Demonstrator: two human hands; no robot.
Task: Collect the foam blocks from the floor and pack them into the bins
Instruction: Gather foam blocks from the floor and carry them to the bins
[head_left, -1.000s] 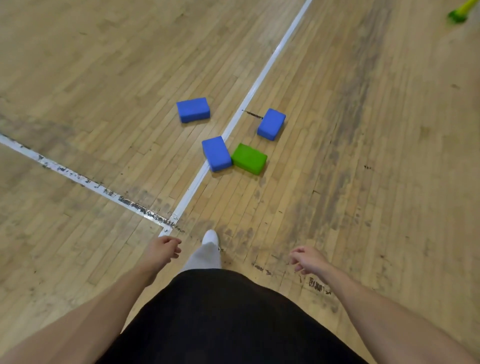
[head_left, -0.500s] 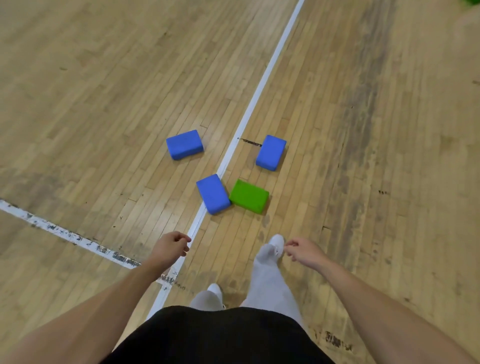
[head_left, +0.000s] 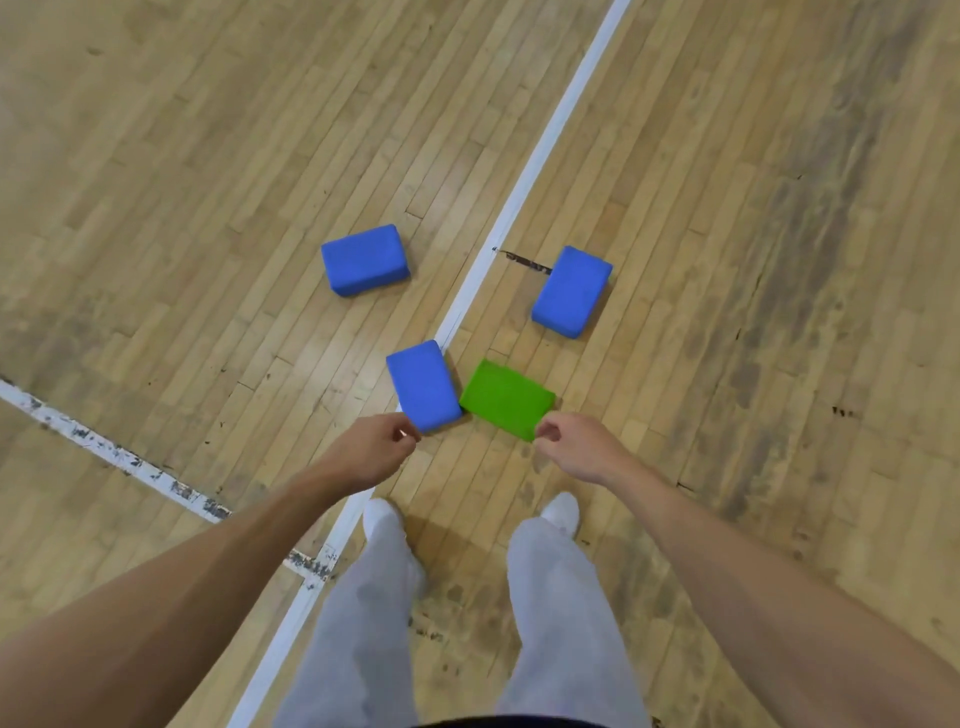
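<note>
Both hands have come forward since half a second ago and now sit right at the near edges of the closest two blocks, and the feet that were mid-step are planted side by side. Closest to the camera you get the grey trouser legs (head_left: 363, 623) and white-toed feet (head_left: 382, 512) on the worn wood floor (head_left: 727, 312). Past those, the left hand (head_left: 371, 449) has its fingers loosely curled with nothing in them, right at the near corner of a blue foam block (head_left: 423, 384); can't tell if it's actually touching. The right hand (head_left: 579, 447) is the same deal, fingers loosely curled and holding nothing, knuckles at the near corner of the green foam block (head_left: 506, 399). Those two blocks lie flat on the floor and meet at a corner, the blue one sitting on the white floor line (head_left: 519, 208). Further out there's a second blue block (head_left: 363, 260) left of the line and a third blue block (head_left: 571, 291) right of it, both flat and well apart. A scuffed white line (head_left: 104, 447) crosses on the left.
</note>
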